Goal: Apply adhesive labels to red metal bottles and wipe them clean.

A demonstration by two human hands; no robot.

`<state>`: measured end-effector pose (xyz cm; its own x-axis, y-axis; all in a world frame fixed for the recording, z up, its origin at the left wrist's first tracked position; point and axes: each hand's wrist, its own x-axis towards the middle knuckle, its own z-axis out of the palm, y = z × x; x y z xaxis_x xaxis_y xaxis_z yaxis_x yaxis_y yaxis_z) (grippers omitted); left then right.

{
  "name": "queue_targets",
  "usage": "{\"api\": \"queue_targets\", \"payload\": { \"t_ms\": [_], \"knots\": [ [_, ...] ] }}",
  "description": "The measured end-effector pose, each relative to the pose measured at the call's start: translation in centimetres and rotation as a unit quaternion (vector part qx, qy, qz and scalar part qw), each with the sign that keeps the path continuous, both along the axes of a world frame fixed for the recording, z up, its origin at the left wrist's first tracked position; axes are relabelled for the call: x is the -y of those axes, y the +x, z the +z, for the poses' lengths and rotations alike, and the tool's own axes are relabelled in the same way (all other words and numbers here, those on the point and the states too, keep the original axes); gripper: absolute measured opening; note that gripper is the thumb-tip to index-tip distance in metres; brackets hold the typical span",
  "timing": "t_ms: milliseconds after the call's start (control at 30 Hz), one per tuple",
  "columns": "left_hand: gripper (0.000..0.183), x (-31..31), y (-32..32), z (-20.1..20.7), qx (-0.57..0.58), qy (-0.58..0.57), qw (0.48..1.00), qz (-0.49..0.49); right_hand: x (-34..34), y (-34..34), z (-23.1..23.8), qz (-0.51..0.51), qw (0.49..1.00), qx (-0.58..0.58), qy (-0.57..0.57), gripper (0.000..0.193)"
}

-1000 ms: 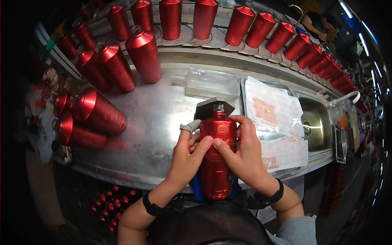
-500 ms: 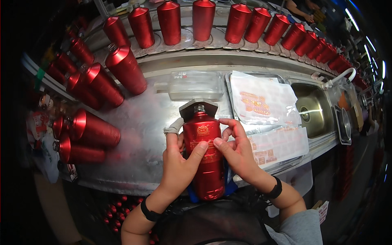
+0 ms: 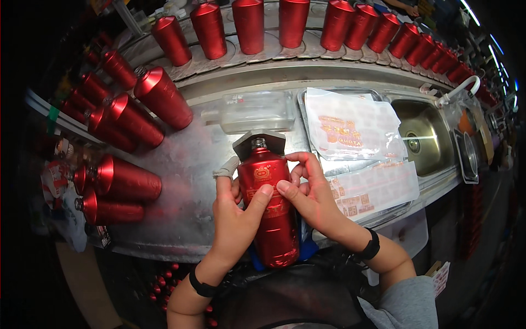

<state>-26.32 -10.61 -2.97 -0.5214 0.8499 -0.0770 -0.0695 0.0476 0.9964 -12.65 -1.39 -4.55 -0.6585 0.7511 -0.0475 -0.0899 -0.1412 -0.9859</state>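
Strip lights (image 3: pixel 470 12): shone white at the upper right
Steel counter (image 3: pixel 189 203): caught a pale, hazy glare
Held bottle (image 3: pixel 277 236): glinted near its base
Sink (image 3: pixel 434 156): carried a bright streak
Conveyor (image 3: pixel 274 54): bowed with the fisheye distortion
Corners: fell to black

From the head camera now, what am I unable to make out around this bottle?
All in the head view:
Nearest red bottle: its back, turned away.
Left hand's grip: some fingertips, hidden behind the bottle.
Blue object: mostly covered by that bottle.
Middle back-row bottles: necks, cut by the upper edge.
Red items below: too small to count.
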Motion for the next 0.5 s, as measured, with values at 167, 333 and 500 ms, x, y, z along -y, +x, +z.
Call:
{"api": "queue_targets", "payload": {
  "t_ms": [167, 333, 500],
  "knots": [
    [0.070, 0.17, -0.11, -0.20, 0.008, -0.011, 1.000, 0.004, -0.53, 0.06, -0.99, 0.003, 1.000, 0.009, -0.022, 0.046],
    [0.070, 0.12, -0.18, -0.42, -0.019, -0.002, 1.000, -0.007, -0.29, 0.61, -0.53, 0.014, 1.000, 0.017, 0.000, 0.052],
    [0.070, -0.23, -0.16, -0.44, -0.016, -0.008, 1.000, -0.007, -0.43, 0.47, -0.46, 0.009, 0.998, 0.053, 0.036, 0.054]
  ]
}}
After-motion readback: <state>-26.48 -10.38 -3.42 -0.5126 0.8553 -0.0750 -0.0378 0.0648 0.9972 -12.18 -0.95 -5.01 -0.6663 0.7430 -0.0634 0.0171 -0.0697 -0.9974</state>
